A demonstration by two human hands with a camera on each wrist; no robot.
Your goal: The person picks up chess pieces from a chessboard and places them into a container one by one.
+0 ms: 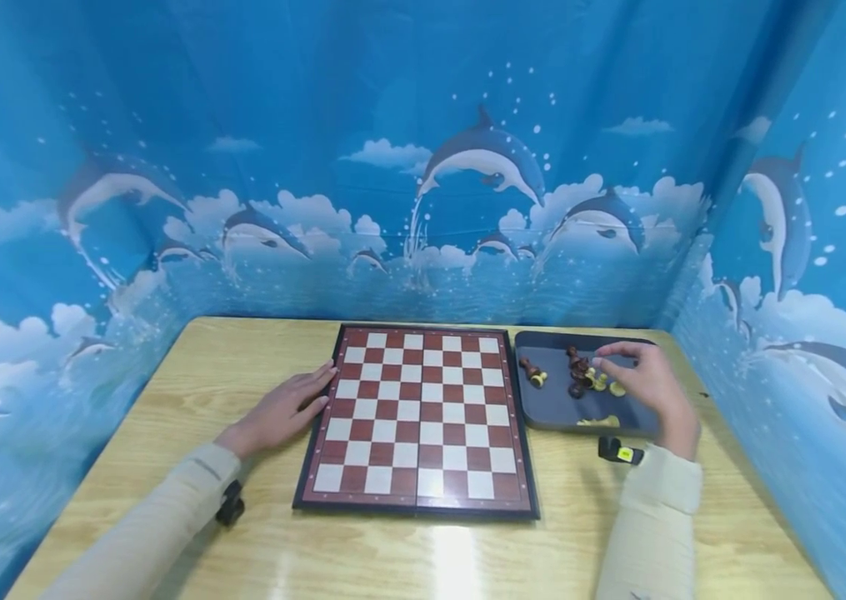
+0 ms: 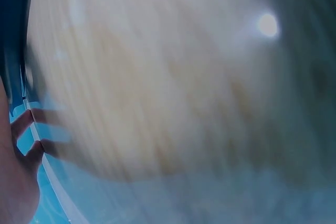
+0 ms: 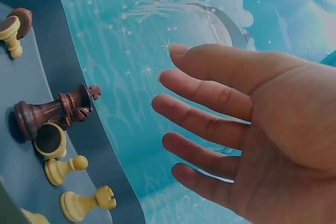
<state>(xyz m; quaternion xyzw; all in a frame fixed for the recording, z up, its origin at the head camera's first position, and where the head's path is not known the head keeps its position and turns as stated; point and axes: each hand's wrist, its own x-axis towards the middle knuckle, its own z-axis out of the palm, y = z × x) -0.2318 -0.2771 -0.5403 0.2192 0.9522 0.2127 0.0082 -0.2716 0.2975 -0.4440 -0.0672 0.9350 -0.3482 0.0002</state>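
Observation:
A red-and-white chessboard [image 1: 421, 421] lies flat and unfolded on the table, with no pieces on its squares. My left hand [image 1: 280, 412] rests at the board's left edge, its fingers straight and touching the rim. To the right of the board stands a dark grey tray [image 1: 550, 412] holding brown and cream chess pieces. Above the tray hovers my right hand [image 1: 648, 379], fingers extended and slightly bent. In the right wrist view nothing is between the fingers. Nearest to it there are a brown king [image 3: 52, 109], a cream pawn [image 3: 64, 169] and a cream rook [image 3: 88, 203].
The light wood table [image 1: 362, 554] carries the board and tray side by side. A blue curtain [image 1: 392, 283] printed with dolphins stands behind the table and along both sides. Black straps with small devices sit on both wrists. The left wrist view is mostly blurred tabletop.

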